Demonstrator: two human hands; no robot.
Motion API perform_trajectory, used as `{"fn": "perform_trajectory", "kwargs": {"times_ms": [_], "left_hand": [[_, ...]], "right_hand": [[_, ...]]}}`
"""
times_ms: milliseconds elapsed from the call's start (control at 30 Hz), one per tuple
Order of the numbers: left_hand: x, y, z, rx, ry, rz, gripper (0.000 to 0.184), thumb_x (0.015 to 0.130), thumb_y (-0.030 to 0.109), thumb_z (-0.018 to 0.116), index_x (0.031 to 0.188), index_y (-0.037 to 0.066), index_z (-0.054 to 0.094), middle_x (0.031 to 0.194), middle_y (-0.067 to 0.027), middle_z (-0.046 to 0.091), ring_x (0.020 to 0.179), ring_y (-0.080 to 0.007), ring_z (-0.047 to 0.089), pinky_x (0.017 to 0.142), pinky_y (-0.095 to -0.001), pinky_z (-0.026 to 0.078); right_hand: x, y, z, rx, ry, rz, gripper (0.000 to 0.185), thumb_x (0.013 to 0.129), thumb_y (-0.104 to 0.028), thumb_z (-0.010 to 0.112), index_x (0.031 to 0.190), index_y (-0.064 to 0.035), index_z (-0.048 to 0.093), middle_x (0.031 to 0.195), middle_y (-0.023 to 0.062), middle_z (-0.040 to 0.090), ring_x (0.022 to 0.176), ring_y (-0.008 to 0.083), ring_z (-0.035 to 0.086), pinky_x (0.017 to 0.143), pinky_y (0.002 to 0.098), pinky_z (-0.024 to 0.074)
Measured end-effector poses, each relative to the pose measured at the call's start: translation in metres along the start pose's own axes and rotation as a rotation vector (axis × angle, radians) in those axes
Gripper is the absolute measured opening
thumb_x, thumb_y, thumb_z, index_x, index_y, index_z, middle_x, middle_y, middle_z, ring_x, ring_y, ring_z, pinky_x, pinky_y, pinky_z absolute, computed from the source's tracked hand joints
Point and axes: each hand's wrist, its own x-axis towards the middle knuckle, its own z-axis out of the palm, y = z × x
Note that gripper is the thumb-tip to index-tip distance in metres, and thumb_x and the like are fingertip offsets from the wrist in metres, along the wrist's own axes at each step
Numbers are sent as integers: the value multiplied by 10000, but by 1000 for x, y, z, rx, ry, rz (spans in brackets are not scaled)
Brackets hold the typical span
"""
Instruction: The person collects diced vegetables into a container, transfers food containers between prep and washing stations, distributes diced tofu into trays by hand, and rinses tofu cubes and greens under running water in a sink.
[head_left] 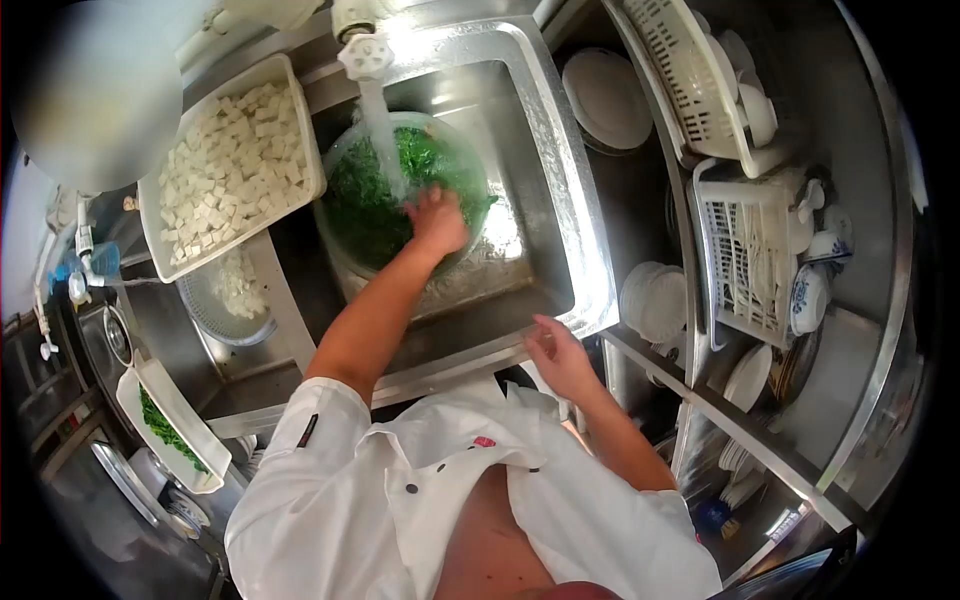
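Note:
My left hand [440,220] reaches into a round, see-through bowl [478,165] of leafy greens [365,190] in water. Its fingers look spread at the surface of the greens, with the tips partly hidden. A stream of water [378,120] pours from the tap [366,55] into the bowl, just beyond this hand. The bowl stands in the left part of a steel sink [545,130]. My right hand [558,355] is at the sink's front right edge. Its fingers are apart and nothing is in them.
On the sink's left rim rests a white tub of cubed white food, like tofu [240,165]. Below it sits a colander [228,310] with pale pieces. Farther left is a white tray [200,470] of chopped greens. Plates [655,300] and dish baskets [745,265] fill the right side.

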Motion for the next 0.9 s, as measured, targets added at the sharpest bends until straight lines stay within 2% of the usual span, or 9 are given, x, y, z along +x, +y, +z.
{"fn": "perform_trajectory", "kwargs": {"times_ms": [167,333,433,500,567,667,767,800,900], "left_hand": [[11,26,43,-296,136,147,622,905,399,661,1362,18,479,1266,-176,542,1183,-372,505,987,-574,394],[4,-3,54,-317,218,322,256,974,300,589,909,53,600,976,-157,625,969,-352,582,863,-507,452],[9,-45,47,-267,223,251,261,967,299,602,908,44,603,962,-163,626,972,-357,583,832,-519,463],[7,-83,32,-160,307,7,281,940,304,634,933,24,609,995,-170,622,971,-388,572,786,-560,456],[-5,-115,9,-91,279,-274,526,905,441,671,1221,29,589,1242,-214,577,1150,-444,521,899,-593,438],[-13,-133,23,-188,292,-367,928,814,639,673,1502,88,384,1518,-274,350,1401,-501,286,1065,-652,314],[-18,-82,10,-247,-179,-361,1094,783,752,625,1601,155,209,1629,-288,127,1498,-500,84,1166,-635,179],[-11,-77,16,-148,-310,-332,1016,826,739,580,1604,195,217,1651,-251,99,1507,-500,52,1169,-660,152],[21,-108,68,92,-422,-41,924,856,669,580,1586,193,273,1644,-218,178,1502,-465,143,1168,-637,210]], "right_hand": [[-16,7,14,80,-5,44,464,969,-216,659,1345,17,519,1024,82,643,763,140,608,687,289,519],[-16,2,17,54,-12,18,434,974,-211,652,1338,-6,536,1019,77,642,765,138,607,685,290,514],[-15,2,18,70,-19,10,412,976,-209,649,1326,-16,551,1013,76,643,768,140,612,690,288,513],[-15,5,20,75,-27,-1,402,976,-208,648,1318,-18,558,1007,77,643,770,143,616,696,290,514],[-13,12,25,67,-27,-27,395,975,-206,647,1311,-15,562,1001,80,644,772,149,621,704,293,517],[-6,18,32,123,-70,-1,397,973,-208,644,1312,-20,562,1001,85,647,776,169,630,720,308,525],[-2,11,36,68,-76,-12,381,974,-201,642,1299,-14,571,1028,92,652,832,149,633,749,301,531],[-4,10,38,67,-76,0,396,970,-210,646,1306,-18,564,1019,93,655,826,169,642,748,310,532],[-6,7,38,60,-79,44,425,961,-231,653,1318,-24,550,995,98,663,813,209,661,744,328,535]]}}
